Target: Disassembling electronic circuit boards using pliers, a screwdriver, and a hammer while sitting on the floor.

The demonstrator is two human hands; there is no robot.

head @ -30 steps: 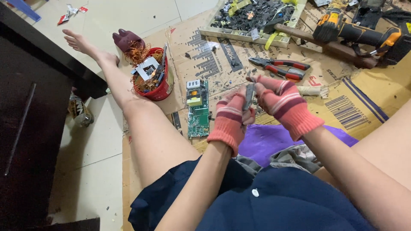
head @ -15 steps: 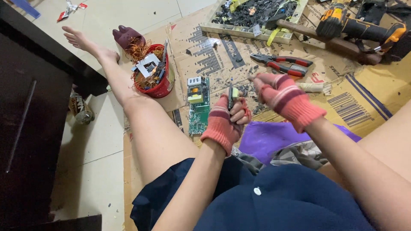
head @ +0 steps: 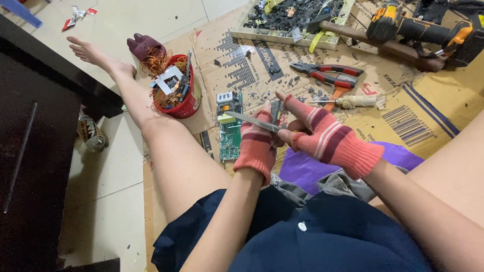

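Observation:
I sit on the floor with both hands in red striped fingerless gloves held over my lap. My left hand (head: 256, 145) is closed around a small dark part (head: 276, 109) that pokes out above its fingers. In my right hand (head: 323, 137) is a thin metal blade (head: 246, 120). The blade lies across the left glove and points left. Just beyond my hands, a green circuit board (head: 230, 132) rests on the cardboard (head: 237, 55).
A red bucket (head: 187, 103) of copper wire and scrap stands by my left leg. Red-handled pliers (head: 330, 75), a screwdriver (head: 348, 102), a tray of dark parts (head: 282, 35) and a yellow-black drill (head: 418, 27) lie ahead. A purple bag (head: 398, 156) and dark cabinet (head: 30, 151) flank me.
The hands have stayed close together and shifted slightly. The blade, hardly visible before, now sticks out to the left across the left glove.

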